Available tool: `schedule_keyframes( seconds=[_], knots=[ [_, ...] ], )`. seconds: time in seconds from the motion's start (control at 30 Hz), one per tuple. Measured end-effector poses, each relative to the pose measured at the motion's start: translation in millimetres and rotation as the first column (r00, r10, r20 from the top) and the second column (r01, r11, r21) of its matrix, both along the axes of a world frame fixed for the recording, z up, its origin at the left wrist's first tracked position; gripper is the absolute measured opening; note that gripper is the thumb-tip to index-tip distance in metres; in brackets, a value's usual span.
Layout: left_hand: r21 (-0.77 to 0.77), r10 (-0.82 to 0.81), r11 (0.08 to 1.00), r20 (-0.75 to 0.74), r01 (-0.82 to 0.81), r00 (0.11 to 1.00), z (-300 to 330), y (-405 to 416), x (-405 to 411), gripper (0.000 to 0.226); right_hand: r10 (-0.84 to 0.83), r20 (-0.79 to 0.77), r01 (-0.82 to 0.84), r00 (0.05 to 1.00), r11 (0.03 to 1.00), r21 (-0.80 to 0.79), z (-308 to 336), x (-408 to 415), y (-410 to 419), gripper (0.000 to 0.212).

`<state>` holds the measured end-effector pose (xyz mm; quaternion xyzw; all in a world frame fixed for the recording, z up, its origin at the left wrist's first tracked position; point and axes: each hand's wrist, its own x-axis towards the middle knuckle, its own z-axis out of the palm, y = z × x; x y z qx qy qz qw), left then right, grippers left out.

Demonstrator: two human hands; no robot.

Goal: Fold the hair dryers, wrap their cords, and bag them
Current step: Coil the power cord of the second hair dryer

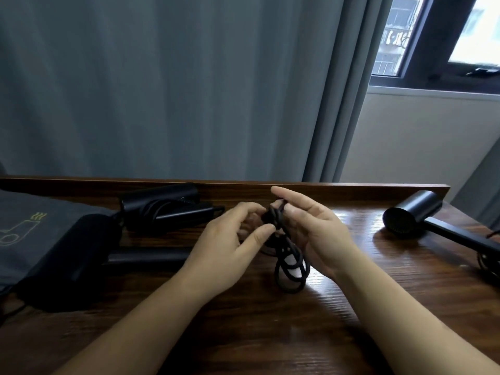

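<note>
Over the middle of the wooden table [243, 320], both hands hold a coiled black cord [290, 269]. My left hand [230, 247] pinches the top of the coil with thumb and fingers. My right hand [311, 228] grips the same bundle from the right, its forefinger stretched out above. Loops of cord hang down to the table between the hands. A black hair dryer [89, 250] lies at the left with its handle [146, 257] pointing toward my hands. A folded black hair dryer [162, 207] with wrapped cord lies behind it. A third dryer [414, 212], unfolded, lies at the right.
A dark grey bag [24, 231] with a yellow hair dryer drawing lies flat at the far left, partly under the near dryer. A raised wooden rim [351, 189] runs along the table's back edge. Grey curtains hang behind; a window is at the upper right.
</note>
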<state>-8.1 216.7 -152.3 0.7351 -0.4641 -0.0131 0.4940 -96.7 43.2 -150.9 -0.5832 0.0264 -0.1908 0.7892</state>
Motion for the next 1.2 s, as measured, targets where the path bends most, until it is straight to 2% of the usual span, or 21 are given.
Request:
schedule_keyframes(
  seconds=[0.1,0.23,0.33,0.4,0.47,0.53,0.63,0.73,0.83,0.93,1.07,1.2],
  knots=[
    [-0.027,-0.116,0.993,-0.168,0.114,0.979,1,-2,-2,0.030,-0.098,0.050,0.107,0.994,0.969,-0.223,-6,2,1,0.032],
    [-0.148,-0.232,0.971,-0.409,0.187,0.883,2,-1,2,0.013,-0.168,0.105,0.196,0.980,0.903,-0.382,-5,2,7,0.026],
    [-0.265,-0.301,0.948,-0.575,0.175,0.761,3,-1,0,0.008,-0.262,0.106,0.277,0.959,0.794,-0.541,-9,3,1,0.012],
    [-0.301,-0.297,0.945,-0.615,0.131,0.730,4,-2,-1,0.009,-0.258,0.074,0.244,0.963,0.729,-0.639,-12,3,-5,0.019],
    [-0.302,-0.268,0.949,-0.609,0.095,0.747,2,-4,0,0.009,-0.166,-0.008,0.122,0.986,0.758,-0.641,-12,2,-6,0.021],
    [-0.283,-0.222,0.957,-0.589,0.059,0.777,0,-5,2,0.009,-0.133,-0.083,0.051,0.988,0.772,-0.634,-11,1,-6,0.011],
    [-0.273,-0.155,0.962,-0.567,-0.007,0.809,-1,-6,3,0.013,-0.269,-0.040,0.144,0.962,0.630,-0.763,-10,1,-11,0.011],
    [-0.269,-0.090,0.959,-0.581,-0.087,0.809,-1,-8,5,0.018,-0.335,0.069,0.263,0.940,0.581,-0.770,-10,0,-15,0.021],
    [-0.212,-0.023,0.970,-0.567,-0.118,0.823,-4,-10,5,0.025,-0.371,0.096,0.327,0.924,0.633,-0.701,-10,0,-16,0.014],
    [-0.148,0.009,0.984,-0.510,-0.098,0.860,-7,-10,4,0.029,-0.335,0.093,0.309,0.938,0.680,-0.665,-7,-1,-19,0.012],
    [0.043,0.145,0.989,-0.303,-0.138,0.942,-10,-7,6,0.034,-0.320,0.083,0.287,0.944,0.665,-0.689,-4,-5,-16,0.011],
    [0.149,0.191,0.976,-0.237,-0.159,0.952,-15,-7,11,0.038,-0.289,0.050,0.242,0.956,0.683,-0.690,-3,-6,-10,0.013]
  ],
)
